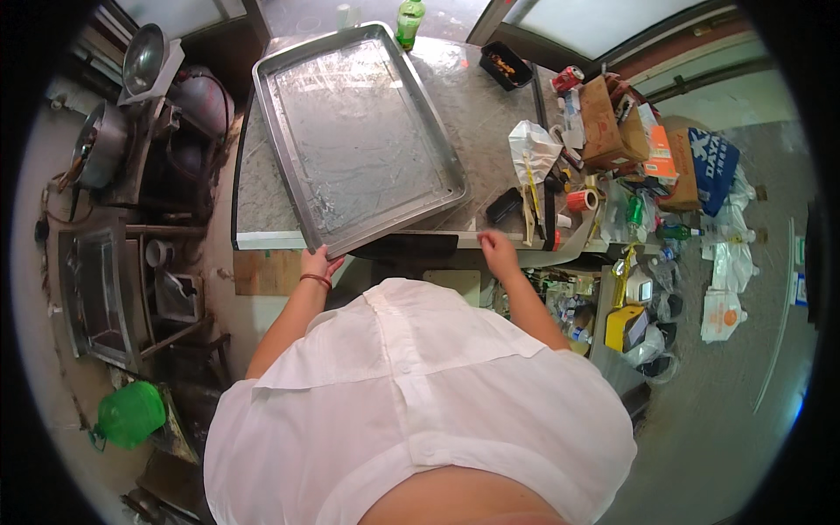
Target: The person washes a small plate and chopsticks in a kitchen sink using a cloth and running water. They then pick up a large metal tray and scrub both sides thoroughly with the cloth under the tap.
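A large rectangular metal tray (367, 131) lies aslant on the table, its near left corner jutting past the front edge. My left hand (319, 264) grips that corner, thumb on the rim and fingers beneath. Inside, the tray looks wet or scuffed and holds no object. To the right, my right hand (499, 254) hovers by the table's front edge, fingers curled in, slightly blurred, with nothing visible in it. Closest to it on the tabletop is a small black case (504, 206), with a yellow tape measure strip (533, 190) just beyond.
At the back stand a green-labelled bottle (409, 25) and a black plastic food container (505, 65). Cardboard boxes (607, 125), a red can (567, 78) and a label roll (582, 200) crowd the right side. Pots (108, 144) and a green water jug (131, 415) are on the left.
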Demonstrator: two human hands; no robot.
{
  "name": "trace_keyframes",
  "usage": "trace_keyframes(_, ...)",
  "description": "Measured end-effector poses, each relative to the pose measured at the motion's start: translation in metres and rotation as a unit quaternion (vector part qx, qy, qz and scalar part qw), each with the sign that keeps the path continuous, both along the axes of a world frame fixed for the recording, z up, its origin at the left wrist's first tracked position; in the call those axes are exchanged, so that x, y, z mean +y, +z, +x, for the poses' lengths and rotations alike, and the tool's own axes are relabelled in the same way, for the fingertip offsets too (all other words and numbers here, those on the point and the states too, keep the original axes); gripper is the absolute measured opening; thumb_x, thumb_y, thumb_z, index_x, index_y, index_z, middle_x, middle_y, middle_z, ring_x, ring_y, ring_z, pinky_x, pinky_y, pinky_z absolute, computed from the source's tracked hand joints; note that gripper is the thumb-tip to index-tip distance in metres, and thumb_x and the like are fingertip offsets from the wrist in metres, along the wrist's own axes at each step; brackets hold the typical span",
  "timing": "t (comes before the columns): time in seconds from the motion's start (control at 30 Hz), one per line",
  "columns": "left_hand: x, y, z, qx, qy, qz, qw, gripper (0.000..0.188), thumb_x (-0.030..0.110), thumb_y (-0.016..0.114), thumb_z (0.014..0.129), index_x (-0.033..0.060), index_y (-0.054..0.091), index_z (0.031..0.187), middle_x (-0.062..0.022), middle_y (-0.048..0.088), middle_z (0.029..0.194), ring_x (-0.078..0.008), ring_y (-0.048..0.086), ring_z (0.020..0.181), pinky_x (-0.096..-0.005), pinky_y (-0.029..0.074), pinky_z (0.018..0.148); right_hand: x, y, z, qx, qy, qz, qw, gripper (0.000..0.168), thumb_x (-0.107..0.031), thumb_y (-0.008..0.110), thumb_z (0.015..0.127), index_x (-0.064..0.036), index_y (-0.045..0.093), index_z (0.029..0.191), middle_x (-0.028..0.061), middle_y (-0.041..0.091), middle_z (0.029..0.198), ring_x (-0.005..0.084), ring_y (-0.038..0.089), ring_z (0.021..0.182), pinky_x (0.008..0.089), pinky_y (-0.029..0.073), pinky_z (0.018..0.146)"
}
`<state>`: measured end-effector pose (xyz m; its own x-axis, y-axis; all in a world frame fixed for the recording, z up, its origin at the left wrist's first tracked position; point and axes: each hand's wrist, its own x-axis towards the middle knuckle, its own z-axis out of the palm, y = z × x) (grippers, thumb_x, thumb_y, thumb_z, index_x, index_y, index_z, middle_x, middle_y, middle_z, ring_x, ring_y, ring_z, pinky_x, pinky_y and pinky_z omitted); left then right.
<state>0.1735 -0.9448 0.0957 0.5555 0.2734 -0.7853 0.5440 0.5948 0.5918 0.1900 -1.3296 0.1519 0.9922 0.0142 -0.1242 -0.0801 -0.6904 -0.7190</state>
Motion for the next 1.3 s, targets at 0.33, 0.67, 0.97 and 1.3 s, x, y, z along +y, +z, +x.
trace_keyframes(0.33, 0.014, 0.022, 0.005, 0.02, 0.021, 0.076, 0.997, 0.032, 0.004, 0.042, 0.081, -0.0008, 0.027, 0.108, -0.0222, 0.049, 0.094, -0.0314, 0.059, 0.059, -0.033, 0.052, 0.042, 0.044, -0.051, 0.145, 0.073, -0.06, -0.001, 0.995, 0.031, -0.025, 0.052, 0.08, -0.003, 0.052, 0.101, 0.0155, 0.058, 0.083, 0.0325, 0.055, 0.078, 0.0388, 0.043, 0.07)
trace_keyframes(0.67, 0.094, 0.016, 0.0, 0.049, -0.01, 0.17, 0.984, 0.022, 0.006, 0.047, 0.08, 0.001, 0.035, 0.099, -0.0177, 0.053, 0.086, -0.0267, 0.058, 0.056, -0.0319, 0.05, 0.041, 0.113, -0.029, 0.108, 0.124, 0.008, -0.097, 0.988, 0.026, -0.027, 0.056, 0.078, -0.005, 0.054, 0.092, 0.0131, 0.06, 0.08, 0.0308, 0.057, 0.076, 0.0396, 0.044, 0.066)
trace_keyframes(0.97, 0.175, -0.005, 0.003, 0.058, -0.02, 0.289, 0.955, 0.036, 0.008, 0.048, 0.08, -0.0012, 0.033, 0.112, -0.0172, 0.051, 0.082, -0.0239, 0.054, 0.049, -0.0304, 0.048, 0.039, 0.16, -0.035, 0.076, 0.215, 0.076, -0.068, 0.971, 0.029, -0.03, 0.057, 0.077, -0.002, 0.052, 0.084, 0.0137, 0.059, 0.077, 0.0312, 0.056, 0.076, 0.0399, 0.043, 0.065)
trace_keyframes(1.3, 0.253, -0.036, 0.023, 0.057, 0.002, 0.426, 0.903, 0.025, 0.013, 0.056, 0.079, -0.0014, 0.047, 0.097, -0.0101, 0.055, 0.083, -0.0202, 0.054, 0.068, -0.0313, 0.044, 0.055, 0.232, -0.013, 0.053, 0.304, 0.083, 0.062, 0.947, 0.027, -0.025, 0.056, 0.08, 0.0, 0.046, 0.079, 0.0123, 0.058, 0.066, 0.0232, 0.06, 0.055, 0.0354, 0.045, 0.055)
